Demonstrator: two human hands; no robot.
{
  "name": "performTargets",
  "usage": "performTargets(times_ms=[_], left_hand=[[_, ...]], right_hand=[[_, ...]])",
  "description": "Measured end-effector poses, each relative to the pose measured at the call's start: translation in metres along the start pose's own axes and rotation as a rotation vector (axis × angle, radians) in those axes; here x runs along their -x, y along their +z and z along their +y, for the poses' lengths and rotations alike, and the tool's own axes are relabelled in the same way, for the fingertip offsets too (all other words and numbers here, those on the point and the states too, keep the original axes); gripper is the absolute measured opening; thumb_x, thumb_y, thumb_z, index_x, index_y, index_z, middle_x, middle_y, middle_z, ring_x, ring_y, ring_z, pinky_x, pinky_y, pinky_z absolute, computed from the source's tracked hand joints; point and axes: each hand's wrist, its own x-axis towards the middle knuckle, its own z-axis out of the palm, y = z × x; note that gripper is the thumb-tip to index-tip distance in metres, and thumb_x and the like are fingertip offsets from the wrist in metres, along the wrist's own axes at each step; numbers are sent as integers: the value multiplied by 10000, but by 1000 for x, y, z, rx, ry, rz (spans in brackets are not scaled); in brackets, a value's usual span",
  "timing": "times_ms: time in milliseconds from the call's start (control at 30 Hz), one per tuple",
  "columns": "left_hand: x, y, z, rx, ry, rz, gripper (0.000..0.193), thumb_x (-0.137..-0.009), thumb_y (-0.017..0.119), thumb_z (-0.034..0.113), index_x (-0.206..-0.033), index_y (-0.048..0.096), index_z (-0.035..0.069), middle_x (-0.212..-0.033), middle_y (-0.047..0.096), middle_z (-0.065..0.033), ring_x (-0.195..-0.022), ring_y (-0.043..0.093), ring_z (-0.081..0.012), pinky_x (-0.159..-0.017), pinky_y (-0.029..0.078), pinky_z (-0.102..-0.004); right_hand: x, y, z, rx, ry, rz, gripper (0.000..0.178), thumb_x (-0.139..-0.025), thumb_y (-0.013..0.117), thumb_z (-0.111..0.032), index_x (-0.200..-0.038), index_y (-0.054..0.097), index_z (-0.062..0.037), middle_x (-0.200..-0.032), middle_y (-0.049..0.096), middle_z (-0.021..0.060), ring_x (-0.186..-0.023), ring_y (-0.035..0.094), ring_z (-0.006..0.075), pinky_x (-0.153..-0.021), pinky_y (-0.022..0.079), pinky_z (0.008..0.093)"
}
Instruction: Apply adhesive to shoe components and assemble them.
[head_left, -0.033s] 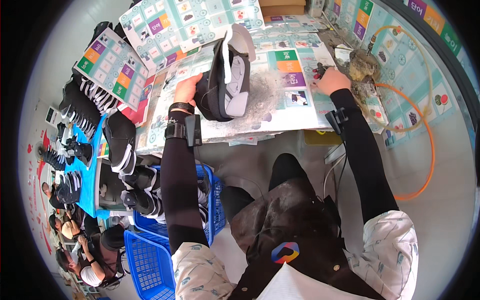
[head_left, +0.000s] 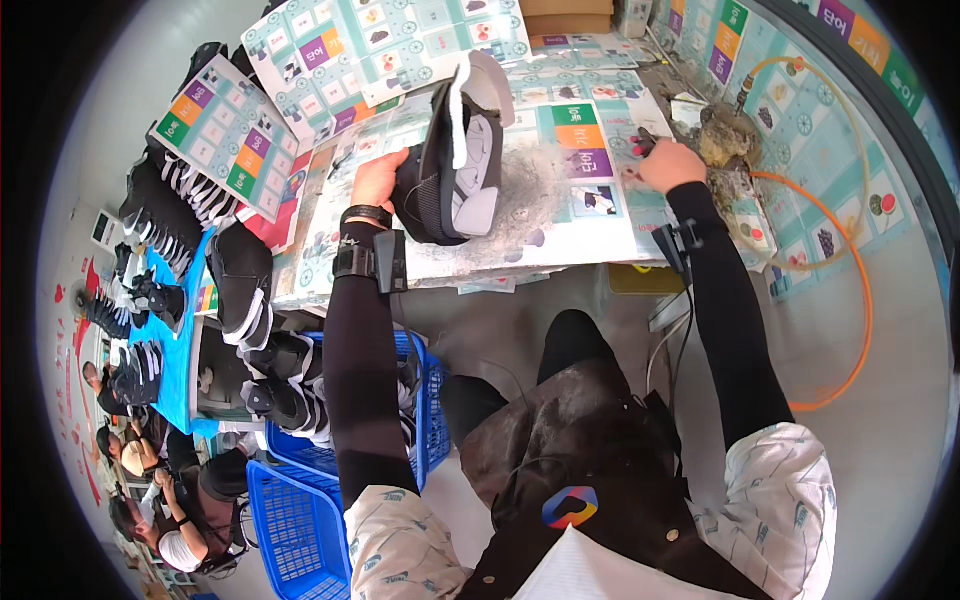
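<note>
My left hand [head_left: 376,182] is closed on a black mesh shoe [head_left: 432,185] with a grey and white sole, held on its side over the near part of the worktable [head_left: 390,265]. Its sole faces right, and its upper touches my fingers. Across the table, at the right, my right hand [head_left: 672,166] is closed round a small dark tool [head_left: 646,141] with red parts. Most of that tool is hidden by my fingers, so its exact kind does not show. Grey dust [head_left: 530,185] covers the printed sheet between the shoe and my right hand.
Crusted lumps [head_left: 728,140] and an orange hose [head_left: 862,290] lie at the right. Printed boards [head_left: 385,45] stand behind. More shoes [head_left: 240,275] line the left side, above blue baskets [head_left: 300,530]. People [head_left: 185,510] sit at the far left.
My right hand has shifted slightly right and nearer, and the dark tool in it has turned a little. The shoe in my left hand has moved slightly right.
</note>
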Motion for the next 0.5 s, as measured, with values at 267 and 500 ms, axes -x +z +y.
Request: performTargets(times_ms=[267, 500], left_hand=[[-17, 3, 2, -84, -97, 35, 279, -943, 775, 140, -1102, 755, -89, -1044, 792, -156, -856, 760, -240, -752, 591, -366], [-31, -4, 15, -238, -172, 43, 202, -988, 691, 102, -1117, 735, -46, -993, 796, -115, -811, 762, -212, -743, 609, -344]], right_hand=[[63, -18, -38, -1108, -362, -457, 633, -823, 691, -97, -1446, 616, -21, -978, 747, 99, -750, 717, 163, -626, 604, 304], [73, -13, -84, -692, -539, 44, 305, -802, 630, -120, -1080, 704, -20, -897, 684, 247, -810, 645, 468, -709, 523, 474]])
